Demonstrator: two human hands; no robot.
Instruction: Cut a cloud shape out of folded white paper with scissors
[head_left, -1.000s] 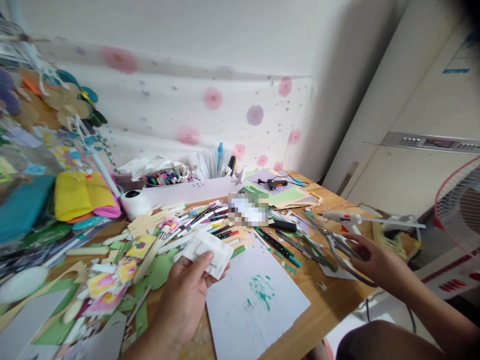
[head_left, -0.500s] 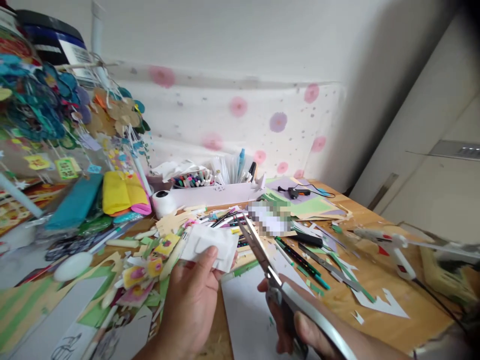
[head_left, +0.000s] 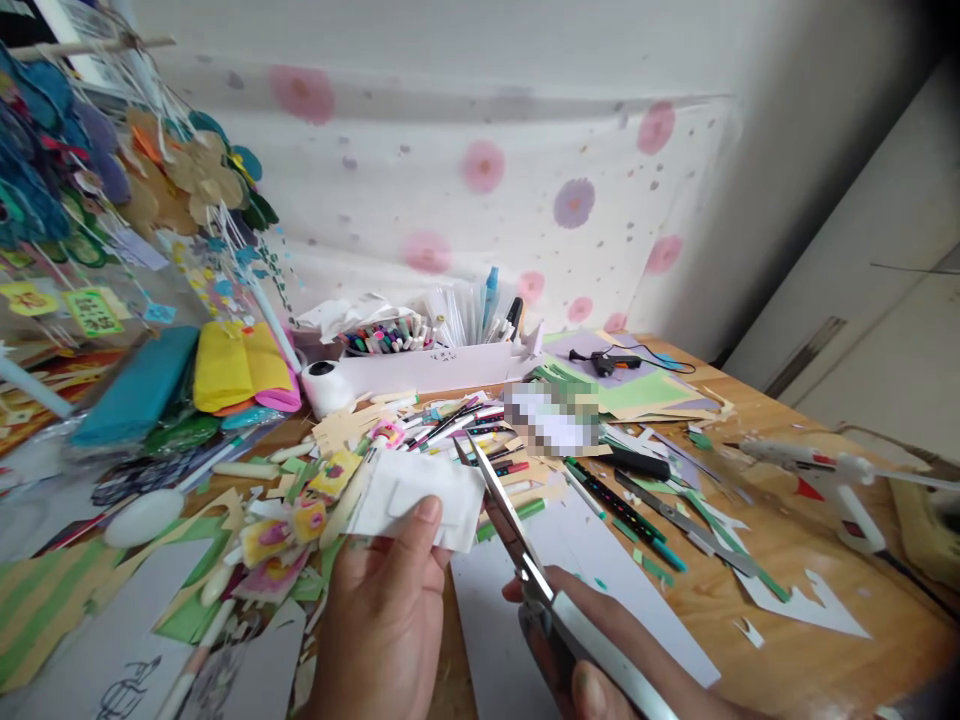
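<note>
My left hand (head_left: 386, 610) pinches a white piece of paper (head_left: 420, 495) between thumb and fingers, holding it above the cluttered wooden table (head_left: 795, 560). My right hand (head_left: 600, 660) grips a pair of grey-handled scissors (head_left: 517, 540). Their blades are slightly apart and point up and left, with the tips right beside the paper's right edge. A white sheet with green marks (head_left: 577, 580) lies on the table under both hands.
Coloured pens and paper scraps (head_left: 465, 430) litter the table centre. A white box of markers (head_left: 420, 360) stands at the back. A white glue gun (head_left: 825, 470) lies at right, a black one (head_left: 607, 360) at the back. Felt rolls (head_left: 240, 370) and hanging paper ornaments (head_left: 112, 200) fill the left.
My right hand picked up the scissors from the right side of the table and brought them over to the paper in my left hand. The camera view swung left.
</note>
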